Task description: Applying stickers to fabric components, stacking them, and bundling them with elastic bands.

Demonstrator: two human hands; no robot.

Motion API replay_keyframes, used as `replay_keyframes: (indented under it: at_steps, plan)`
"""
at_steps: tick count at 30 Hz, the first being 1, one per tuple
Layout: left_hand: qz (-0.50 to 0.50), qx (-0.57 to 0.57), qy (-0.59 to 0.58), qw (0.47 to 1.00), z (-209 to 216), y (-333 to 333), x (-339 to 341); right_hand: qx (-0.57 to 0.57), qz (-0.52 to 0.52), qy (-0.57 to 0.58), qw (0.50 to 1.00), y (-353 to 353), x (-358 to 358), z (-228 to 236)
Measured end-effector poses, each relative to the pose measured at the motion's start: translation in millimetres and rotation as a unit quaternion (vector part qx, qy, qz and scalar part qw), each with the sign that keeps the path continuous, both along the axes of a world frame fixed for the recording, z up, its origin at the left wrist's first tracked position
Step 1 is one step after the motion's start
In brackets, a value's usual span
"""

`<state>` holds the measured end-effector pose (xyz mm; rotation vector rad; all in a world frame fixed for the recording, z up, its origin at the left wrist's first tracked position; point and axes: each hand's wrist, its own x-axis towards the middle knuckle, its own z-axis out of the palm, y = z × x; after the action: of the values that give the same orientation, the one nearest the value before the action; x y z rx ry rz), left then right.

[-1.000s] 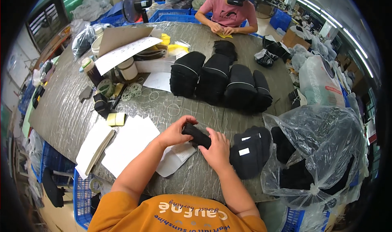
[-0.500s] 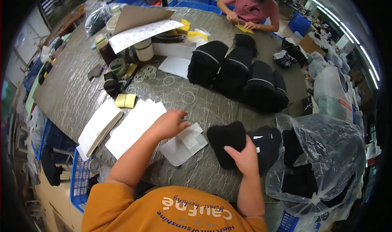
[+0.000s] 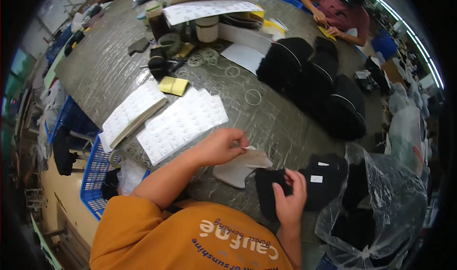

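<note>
Nearest the person, the right hand clasps a folded black fabric piece at the table's near edge, fingers curled over its top. Just left of it, the left hand pinches the edge of a pale paper sheet lying on the grey wrinkled table cover; the sheet touches the black piece. To the right stands a clear plastic bag holding dark items. Beyond lie white sticker sheets, then a row of stacked black caps. At the far side, another person in a pink shirt works.
</note>
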<state>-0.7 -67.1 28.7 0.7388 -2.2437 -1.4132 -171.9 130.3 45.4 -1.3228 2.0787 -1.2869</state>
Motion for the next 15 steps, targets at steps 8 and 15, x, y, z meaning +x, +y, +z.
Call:
replay_keyframes:
  at_steps: [8, 15]
  plan:
    - [-0.023, 0.076, 0.017, 0.997, 31, 29, 7, 0.010, 0.083, -0.311, 0.947, -39, 20, -14]
    - [-0.042, -0.034, -0.023, 0.998, 21, 42, -3, -0.057, 0.112, -0.084, 0.989, -27, 19, -2]
